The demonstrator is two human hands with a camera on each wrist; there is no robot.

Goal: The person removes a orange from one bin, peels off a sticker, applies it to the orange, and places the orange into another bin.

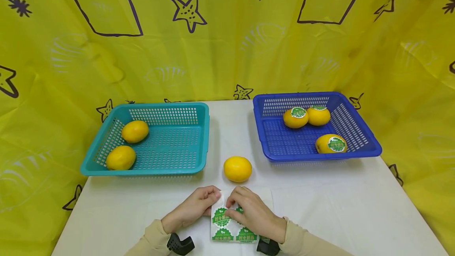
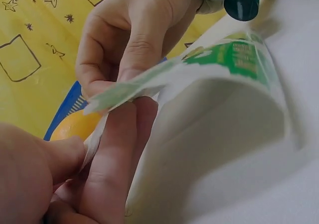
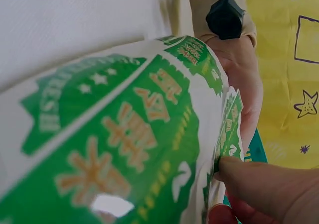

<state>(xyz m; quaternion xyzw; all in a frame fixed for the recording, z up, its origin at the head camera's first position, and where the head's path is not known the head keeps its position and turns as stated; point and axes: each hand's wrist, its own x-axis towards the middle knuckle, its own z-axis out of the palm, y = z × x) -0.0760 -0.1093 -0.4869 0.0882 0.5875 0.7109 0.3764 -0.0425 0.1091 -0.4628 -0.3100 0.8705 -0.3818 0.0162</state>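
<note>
A sheet of green-and-white round stickers (image 1: 222,235) lies at the front of the table, its far part lifted and bent. My left hand (image 1: 197,204) pinches the sheet's far left edge between thumb and fingers; in the left wrist view the white backing paper shows in that grip. Above the sheet, my right hand (image 1: 253,213) pinches a green sticker (image 3: 230,127) that stands partly away from the backing. Just beyond both hands rests a lemon (image 1: 237,169) on the table, no sticker showing on it.
A teal basket (image 1: 207,139) at the left holds two lemons (image 1: 135,131). In the blue basket (image 1: 261,137) at the right are three lemons (image 1: 292,121) bearing green stickers. Behind the white table (image 1: 359,204) hangs a yellow patterned curtain (image 1: 220,62).
</note>
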